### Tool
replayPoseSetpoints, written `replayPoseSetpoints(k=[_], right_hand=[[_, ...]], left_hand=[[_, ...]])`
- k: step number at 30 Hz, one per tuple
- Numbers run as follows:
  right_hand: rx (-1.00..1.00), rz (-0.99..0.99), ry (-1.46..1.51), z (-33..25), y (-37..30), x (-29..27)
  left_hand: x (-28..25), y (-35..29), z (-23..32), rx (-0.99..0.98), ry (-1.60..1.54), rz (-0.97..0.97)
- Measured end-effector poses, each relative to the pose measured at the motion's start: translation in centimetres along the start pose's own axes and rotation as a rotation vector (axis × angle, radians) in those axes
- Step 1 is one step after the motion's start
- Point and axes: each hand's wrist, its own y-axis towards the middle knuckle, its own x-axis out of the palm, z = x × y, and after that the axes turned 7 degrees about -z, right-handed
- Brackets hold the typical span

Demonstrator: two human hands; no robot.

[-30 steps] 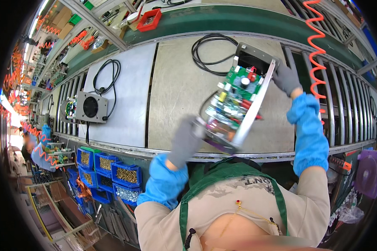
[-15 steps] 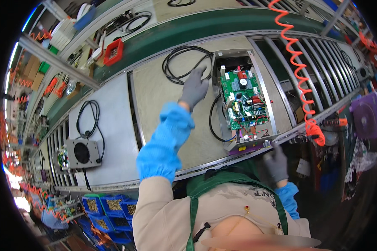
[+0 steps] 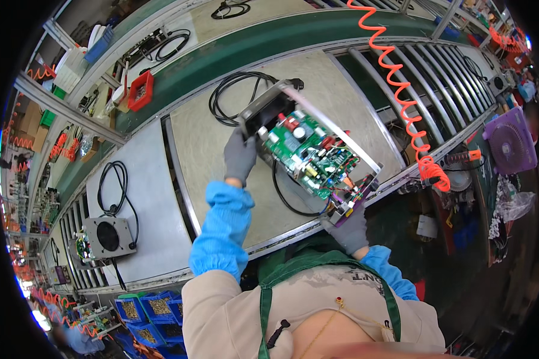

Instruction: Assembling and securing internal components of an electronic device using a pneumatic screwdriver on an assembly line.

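Left hand against the metal chassis, right hand at its near end, green circuit board exposed, whether either grip closes I can't tell

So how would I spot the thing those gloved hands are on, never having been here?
Find the wide tan panel in front of the person. Over it, between the gray-gloved left hand and the right hand at its near end, is an open metal case. Unlike the gray fan unit to the left, it shows a large green circuit board.
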Motion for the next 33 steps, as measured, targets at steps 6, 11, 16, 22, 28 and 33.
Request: replayPoseSetpoints(k=[6,11,16,22,28,33], right_hand=[[-0.143,-0.15,0.246,6.2,7.3,-5.6],[-0.053,-0.216,-0.036,5.7,15.4,-10.6],[-0.28,-0.47,-0.665,9.5,15.4,-13.1],[0.154,-0.673,-1.258,15.0,11.9,-19.7],[-0.061,-1.0,-1.475,16.1,13.1,-18.9],[-0.488,-1.063,-1.193,6.0,7.3,-16.9]], left_hand=[[-1.1,-9.7,0.9,-0.043,0.153,0.24],[2.7,-14.2,3.4,-0.162,-0.062,0.245],[4.6,-19.0,3.4,-0.123,-0.364,0.196],[6.7,-26.9,3.0,-0.285,-0.482,0.205],[8.1,-29.7,5.1,-0.247,-0.193,0.105],[11.0,-30.8,6.5,-0.019,-0.042,-0.122]])
